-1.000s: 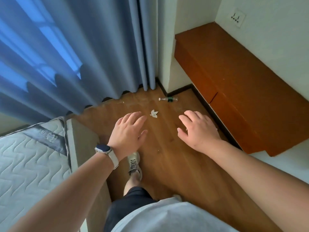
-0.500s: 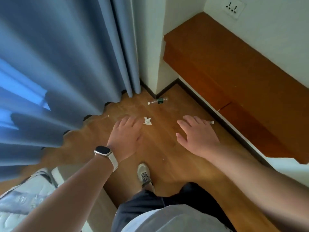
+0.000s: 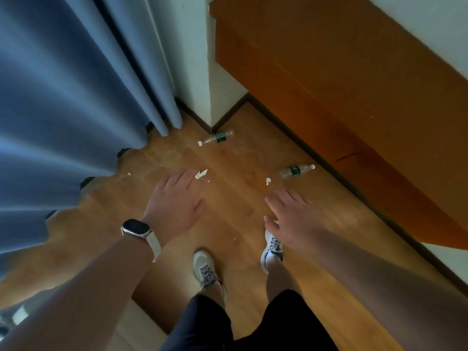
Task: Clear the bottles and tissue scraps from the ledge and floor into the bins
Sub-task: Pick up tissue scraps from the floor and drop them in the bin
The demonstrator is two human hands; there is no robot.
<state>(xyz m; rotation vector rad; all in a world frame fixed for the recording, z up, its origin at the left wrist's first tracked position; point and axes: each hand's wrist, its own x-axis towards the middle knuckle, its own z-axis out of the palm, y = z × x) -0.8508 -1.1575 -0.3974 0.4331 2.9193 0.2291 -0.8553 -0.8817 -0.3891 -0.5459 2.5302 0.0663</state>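
Observation:
Two clear plastic bottles with green labels lie on the wooden floor. One bottle [image 3: 216, 138] rests near the wall corner, the other bottle [image 3: 296, 170] lies beside the base of the wooden ledge [image 3: 342, 79]. A white tissue scrap [image 3: 200, 174] lies just past the fingertips of my left hand [image 3: 176, 198]. A smaller tissue scrap [image 3: 268, 181] lies ahead of my right hand [image 3: 291, 216]. Both hands hover above the floor with fingers stretched out, holding nothing. No bin is in view.
Blue curtains [image 3: 76, 97] hang down the left side to the floor. A white wall corner [image 3: 202, 72] stands behind the far bottle. My feet in pale sneakers [image 3: 203, 267] stand on the floor below my hands. A bed corner [image 3: 131, 328] is at lower left.
I have stepped closer to the corner and the view tilts further down. The second bottle, hidden behind my right hand before, now shows. Both hands stay open.

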